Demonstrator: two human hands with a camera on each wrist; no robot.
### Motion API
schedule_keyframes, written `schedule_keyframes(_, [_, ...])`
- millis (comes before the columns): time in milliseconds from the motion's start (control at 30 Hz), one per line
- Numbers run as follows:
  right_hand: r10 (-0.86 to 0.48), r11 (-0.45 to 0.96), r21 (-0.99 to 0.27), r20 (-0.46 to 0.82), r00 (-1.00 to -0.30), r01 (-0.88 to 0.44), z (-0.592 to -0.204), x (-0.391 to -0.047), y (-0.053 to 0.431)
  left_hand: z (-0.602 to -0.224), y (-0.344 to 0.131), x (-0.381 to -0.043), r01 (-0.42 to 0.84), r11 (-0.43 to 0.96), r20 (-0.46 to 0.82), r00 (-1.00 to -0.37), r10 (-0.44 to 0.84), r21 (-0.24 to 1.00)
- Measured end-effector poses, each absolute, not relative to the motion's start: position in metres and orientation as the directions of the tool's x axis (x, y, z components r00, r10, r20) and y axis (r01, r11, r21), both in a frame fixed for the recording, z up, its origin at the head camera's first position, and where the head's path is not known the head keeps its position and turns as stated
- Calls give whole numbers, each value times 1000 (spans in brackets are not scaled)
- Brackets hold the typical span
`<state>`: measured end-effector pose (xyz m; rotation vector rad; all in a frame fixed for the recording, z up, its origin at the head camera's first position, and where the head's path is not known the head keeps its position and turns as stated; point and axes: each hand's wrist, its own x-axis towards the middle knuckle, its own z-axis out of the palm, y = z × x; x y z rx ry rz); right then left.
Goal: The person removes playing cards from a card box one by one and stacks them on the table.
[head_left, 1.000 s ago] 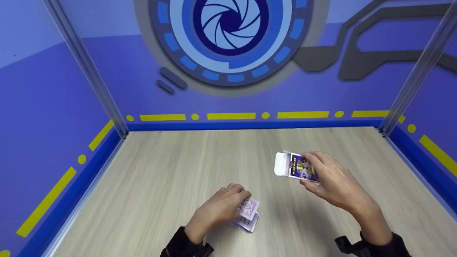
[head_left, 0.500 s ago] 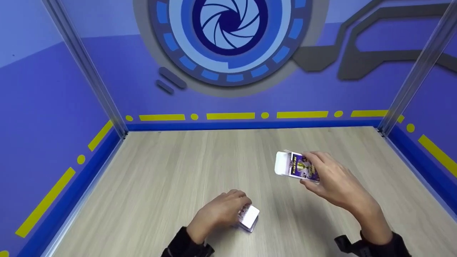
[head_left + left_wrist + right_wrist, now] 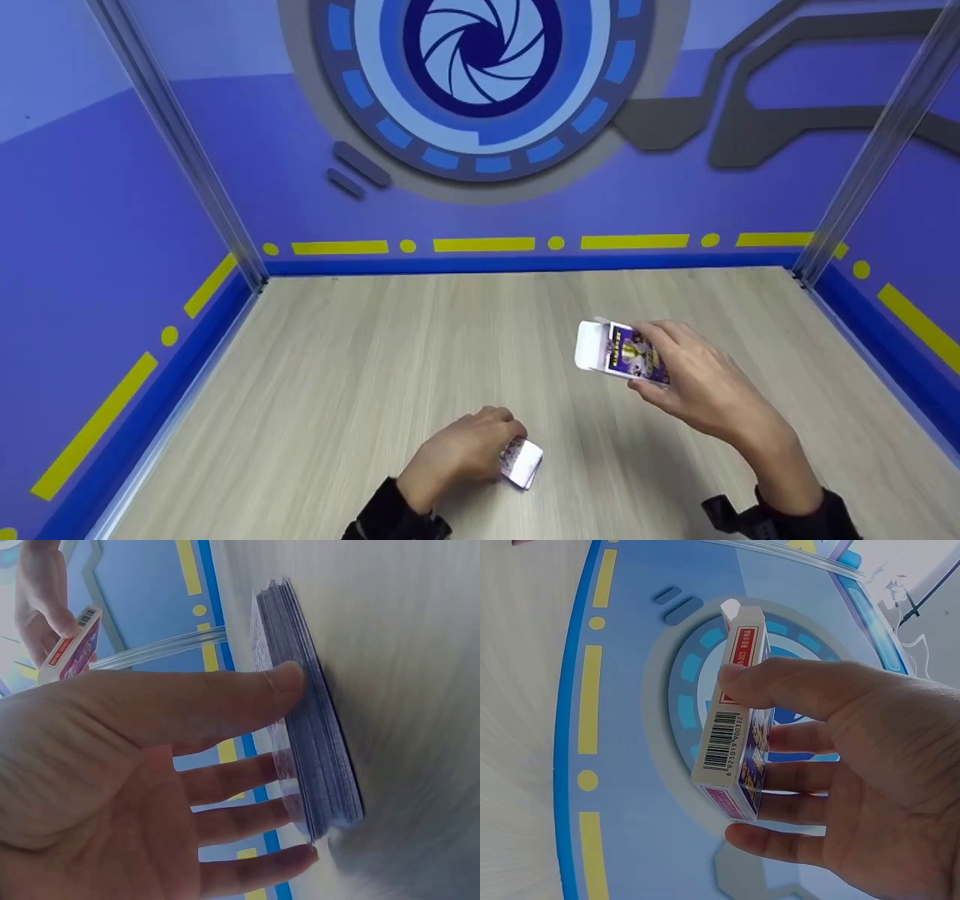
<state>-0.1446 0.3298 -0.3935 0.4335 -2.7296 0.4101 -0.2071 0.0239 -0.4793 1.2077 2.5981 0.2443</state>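
Note:
A deck of playing cards (image 3: 520, 463) lies low over the table at front centre, a white face and patterned area showing on top. My left hand (image 3: 474, 444) grips it; in the left wrist view the thumb presses the stacked grey edges of the deck (image 3: 319, 742) and the fingers reach behind it. To the right, my right hand (image 3: 701, 375) holds a purple card box (image 3: 634, 352) above the table, its white end flap folded out to the left. The right wrist view shows my thumb on the narrow side of the box (image 3: 731, 705), above a barcode, with fingers on the opposite side.
The wood-grain table (image 3: 375, 352) is bounded by a blue back wall (image 3: 480, 217) and side walls with yellow dashes. Metal posts (image 3: 187, 150) stand at the back corners. Dark bands circle both wrists.
The upper cards, earlier lifted and fanned apart with patterned backs showing, now lie down on the stack with a white face up. My left hand lowered slightly; the right hand with the box stayed nearly still.

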Motion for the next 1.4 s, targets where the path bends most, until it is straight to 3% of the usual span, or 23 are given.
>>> schedule_keyframes(1033, [-269,904,-219,377,-886,-368,-394,-145,326,-485,28,-199,714,650,-125,-642,756,261])
schedule_keyframes(1267, [-267,897,-242,368,-891,-369,-396,-145,325,-482,28,-200,659,695,-191,-672,716,288])
schedule_keyframes(1400, [-266,892,-256,367,-891,-372,-398,-146,323,-476,27,-206,621,705,-160,-701,695,342])
